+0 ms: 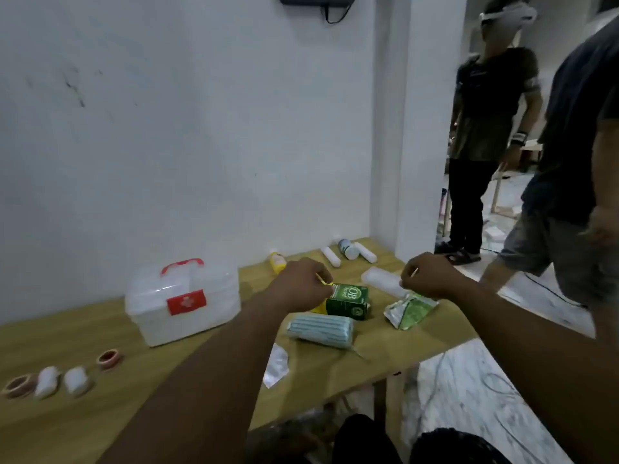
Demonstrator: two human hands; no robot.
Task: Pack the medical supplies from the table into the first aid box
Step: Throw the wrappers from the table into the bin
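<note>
Here, from left to right:

- Tabletop (100, 413): tan surface; at its left end, two pinkish tape rings (20, 386) and two white rolls (47, 381), well apart from the rest.
- First aid box (182, 301): one translucent white case, red handle and red clasp, lid closed, standing left of centre.
- Left hand (301, 284): fingers closed, pinching a thin yellow band (324, 281) just above one green carton (347, 300).
- Blue-striped pack (321, 329): one, lying just in front of the carton.
- Right hand (425, 274): closed in a fist; contents cannot be told.
- Green-white pouch (410, 309): one, crumpled, below the right hand.
- Far edge: one yellow bottle (277, 261).
</note>
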